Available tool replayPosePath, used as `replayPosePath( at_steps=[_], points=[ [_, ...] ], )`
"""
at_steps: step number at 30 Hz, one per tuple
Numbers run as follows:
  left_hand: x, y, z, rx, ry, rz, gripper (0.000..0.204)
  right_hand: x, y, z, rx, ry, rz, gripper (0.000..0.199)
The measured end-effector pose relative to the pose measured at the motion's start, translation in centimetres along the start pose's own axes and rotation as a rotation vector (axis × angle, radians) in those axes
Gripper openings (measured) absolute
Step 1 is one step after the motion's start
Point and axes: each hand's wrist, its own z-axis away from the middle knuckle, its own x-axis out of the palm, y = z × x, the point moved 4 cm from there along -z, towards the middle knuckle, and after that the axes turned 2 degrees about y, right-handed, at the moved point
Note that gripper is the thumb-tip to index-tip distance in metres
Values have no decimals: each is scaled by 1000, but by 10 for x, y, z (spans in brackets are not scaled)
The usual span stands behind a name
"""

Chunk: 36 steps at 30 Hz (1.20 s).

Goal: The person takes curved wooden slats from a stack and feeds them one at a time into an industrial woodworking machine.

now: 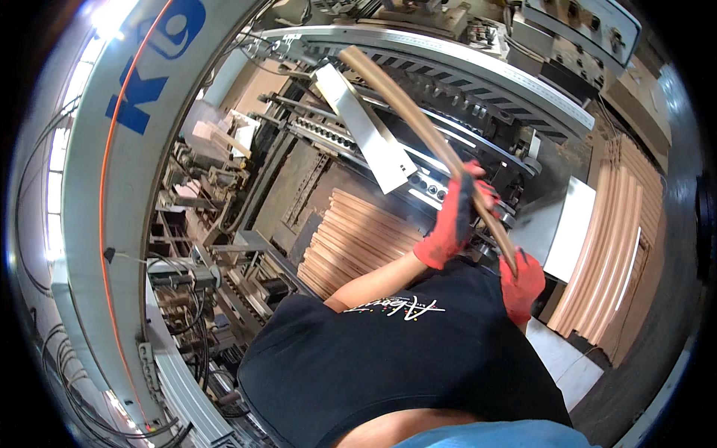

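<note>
I'm holding a long wooden strip over a machine, and its far end is pointing toward 11 o'clock. My left hand, in a red and dark glove, is clamping around the strip partway along, and my right hand is gripping its near end. From my left hand, a stack of strips is lying between 8 and 9 o'clock, and a silvery plate is slanting between 10 and 11. From my right hand, a second stack is sitting between 2 and 3 o'clock
</note>
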Motion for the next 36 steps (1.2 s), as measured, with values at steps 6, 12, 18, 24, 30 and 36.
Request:
replayPosePath(
  at_steps=[6, 12, 18, 24, 30, 36],
  points=[
    [-36, 60, -3, 140, 210, 170, 70, 18, 0, -20, -97, -157, -139, 48],
    [-51, 75, -4, 207, 223, 63, 72, 37, -7, -52, -128, -239, -237, 43],
    [-165, 107, -44, 444, 646, -613, 56, 79, -27, -87, -52, -410, -392, 43],
    [-202, 121, -65, 200, 938, -1502, 100, 158, -42, -112, -222, -276, 1, 50],
    [-227, 116, -64, 281, 937, -1499, 90, 217, -57, -133, -262, -290, 93, 49],
    [-239, 119, -61, 385, 911, -1303, 80, 264, -61, -140, 15, -382, -289, 48]
  ],
)
